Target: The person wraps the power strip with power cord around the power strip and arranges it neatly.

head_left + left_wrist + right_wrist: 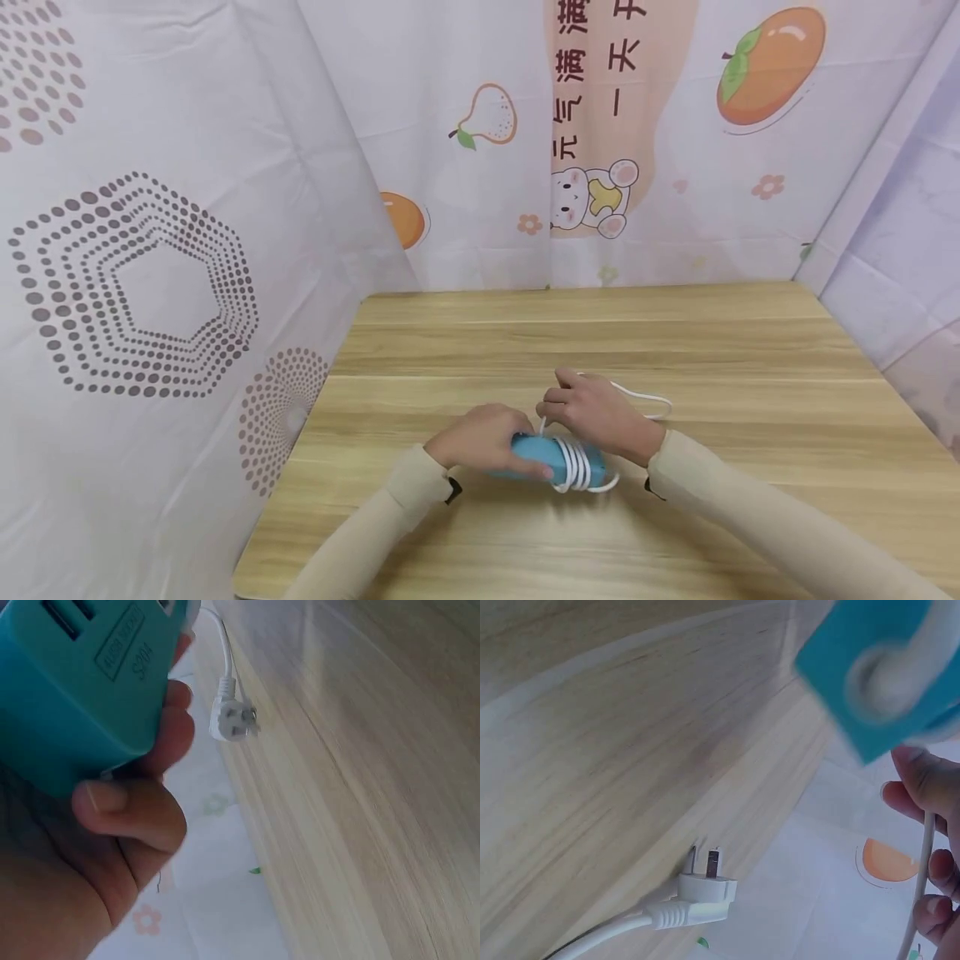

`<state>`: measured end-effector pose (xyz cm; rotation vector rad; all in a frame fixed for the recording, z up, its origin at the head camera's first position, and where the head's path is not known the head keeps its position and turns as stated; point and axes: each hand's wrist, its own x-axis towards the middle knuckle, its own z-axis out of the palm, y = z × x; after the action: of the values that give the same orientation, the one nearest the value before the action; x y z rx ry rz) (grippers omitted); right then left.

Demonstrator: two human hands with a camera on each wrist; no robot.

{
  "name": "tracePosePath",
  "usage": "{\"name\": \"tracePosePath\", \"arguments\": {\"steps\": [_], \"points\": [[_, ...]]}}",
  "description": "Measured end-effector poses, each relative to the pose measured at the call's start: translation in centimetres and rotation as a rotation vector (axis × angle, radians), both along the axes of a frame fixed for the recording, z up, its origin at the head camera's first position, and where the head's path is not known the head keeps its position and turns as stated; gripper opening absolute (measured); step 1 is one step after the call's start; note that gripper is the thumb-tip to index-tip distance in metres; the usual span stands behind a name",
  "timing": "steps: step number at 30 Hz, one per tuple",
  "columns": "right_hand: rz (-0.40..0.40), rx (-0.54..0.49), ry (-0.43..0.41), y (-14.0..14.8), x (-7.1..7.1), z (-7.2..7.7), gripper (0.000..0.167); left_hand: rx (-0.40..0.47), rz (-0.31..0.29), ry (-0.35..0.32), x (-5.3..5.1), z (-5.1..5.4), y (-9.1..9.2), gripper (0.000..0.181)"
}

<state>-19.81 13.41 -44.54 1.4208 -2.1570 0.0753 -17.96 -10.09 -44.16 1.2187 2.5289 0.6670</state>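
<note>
"One teal power strip (537, 449): where?"
"In the left hand (483, 437), fingers curled round it."
"And the right hand (596, 410)?"
"Just beside, pinching the white cord (925, 856) with bent fingers."

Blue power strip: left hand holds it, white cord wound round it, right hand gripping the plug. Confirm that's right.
No: the right hand grips the white cord, not the plug, which lies on the table in the right wrist view. The left hand does hold the blue power strip, white cord wound round it.
</note>
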Motion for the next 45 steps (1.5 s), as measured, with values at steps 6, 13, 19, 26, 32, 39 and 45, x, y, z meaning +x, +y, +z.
{"name": "tracePosePath", "arguments": {"steps": [6,13,19,26,32,39,45], "points": [[-0.05,0.023,0.027,0.0,0.4,0.7,0.021,-0.011,0.146,0.035,0.2,-0.1,0.6,0.053],[-0.084,-0.002,0.031,-0.1,0.6,1.5,0.02,-0.023,0.267,0.131,0.6,0.5,1.3,0.049],[-0.102,-0.024,0.014,-0.2,0.9,1.6,0.016,0.011,0.305,0.167,0.9,0.4,1.4,0.046],[-0.119,-0.069,-0.029,-0.1,0.9,1.8,0.023,0.048,0.352,0.249,0.8,0.1,1.3,0.045],[-0.127,-0.138,-0.062,0.2,1.0,1.7,0.022,0.048,0.42,0.304,0.8,0.1,1.0,0.046],[-0.118,-0.205,-0.051,0.1,1.0,1.6,0.012,0.06,0.459,0.354,0.1,0.0,0.7,0.051],[-0.111,-0.228,-0.038,0.3,1.0,1.3,0.014,0.053,0.55,0.308,-0.8,-0.3,0.1,0.055]]}}
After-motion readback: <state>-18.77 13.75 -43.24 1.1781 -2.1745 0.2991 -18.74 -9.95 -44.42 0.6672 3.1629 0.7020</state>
